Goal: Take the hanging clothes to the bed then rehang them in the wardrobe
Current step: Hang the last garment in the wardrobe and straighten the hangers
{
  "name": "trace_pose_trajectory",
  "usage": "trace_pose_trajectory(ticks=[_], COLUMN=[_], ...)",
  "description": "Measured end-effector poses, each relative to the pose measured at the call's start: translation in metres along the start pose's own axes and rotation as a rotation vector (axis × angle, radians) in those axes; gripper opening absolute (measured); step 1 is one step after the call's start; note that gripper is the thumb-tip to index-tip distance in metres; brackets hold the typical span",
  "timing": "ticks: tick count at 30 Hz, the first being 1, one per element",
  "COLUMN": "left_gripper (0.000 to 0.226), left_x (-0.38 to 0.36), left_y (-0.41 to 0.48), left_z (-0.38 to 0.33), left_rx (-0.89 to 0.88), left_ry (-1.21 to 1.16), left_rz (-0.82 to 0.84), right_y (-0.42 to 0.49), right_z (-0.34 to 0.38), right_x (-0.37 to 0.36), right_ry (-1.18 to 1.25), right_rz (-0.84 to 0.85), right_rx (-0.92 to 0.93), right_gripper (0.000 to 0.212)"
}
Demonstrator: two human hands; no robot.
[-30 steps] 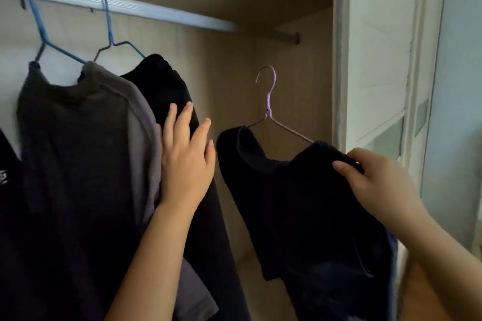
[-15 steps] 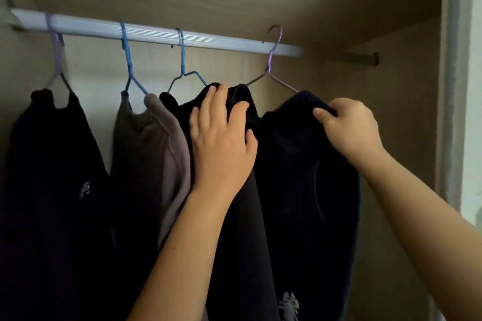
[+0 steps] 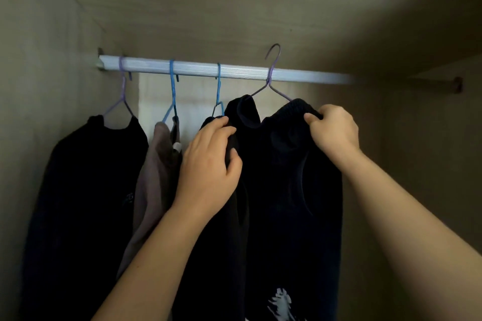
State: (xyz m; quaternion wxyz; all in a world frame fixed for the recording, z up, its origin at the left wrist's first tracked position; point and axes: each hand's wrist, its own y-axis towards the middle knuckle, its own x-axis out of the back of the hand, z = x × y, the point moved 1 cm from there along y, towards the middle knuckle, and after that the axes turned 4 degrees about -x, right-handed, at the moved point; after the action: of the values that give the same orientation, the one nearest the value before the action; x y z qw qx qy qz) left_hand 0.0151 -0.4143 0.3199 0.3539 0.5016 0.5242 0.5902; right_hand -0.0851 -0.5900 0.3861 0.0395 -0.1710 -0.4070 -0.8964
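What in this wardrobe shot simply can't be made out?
Head view only:
- Right purple hanger hook: over the rail or just in front of it, depth unclear.
- White print on the navy garment: cut by the bottom edge.
- Left hand fingertips: buried in the black garment.
- Rail's right end: lost in shadow.

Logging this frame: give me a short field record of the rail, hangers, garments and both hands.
rail: white rail
seated: left purple hanger, left blue hanger, right blue hanger
unseated: right purple hanger, hook above the rail
left: left hand grips black garment on right blue hanger
right: right hand pinches shoulder of dark printed garment on right purple hanger
stage: fourth garment not yet hung
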Motion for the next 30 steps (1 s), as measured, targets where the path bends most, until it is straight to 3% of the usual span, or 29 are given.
trace_pose_trajectory(ticks=[14,22,30], left_gripper=[0.053,0.055,0.055], left_x=[-0.005,-0.004,-0.004], left_y=[-0.018,-0.023,-0.028], left_z=[0.006,0.007,0.001], left_rx=[-0.017,0.007,0.041], left_ry=[-0.015,-0.021,-0.02], left_rz=[-0.015,0.01,0.043], right_y=[-0.015,-0.021,-0.036], right_z=[-0.008,-0.018,-0.016], right_x=[-0.013,-0.012,-0.023], right_ry=[-0.056,-0.06,-0.005], right_rz=[0.125,0.089,0.258], right_rx=[0.023,-0.017,-0.011], right_gripper=[0.024,0.026,0.026])
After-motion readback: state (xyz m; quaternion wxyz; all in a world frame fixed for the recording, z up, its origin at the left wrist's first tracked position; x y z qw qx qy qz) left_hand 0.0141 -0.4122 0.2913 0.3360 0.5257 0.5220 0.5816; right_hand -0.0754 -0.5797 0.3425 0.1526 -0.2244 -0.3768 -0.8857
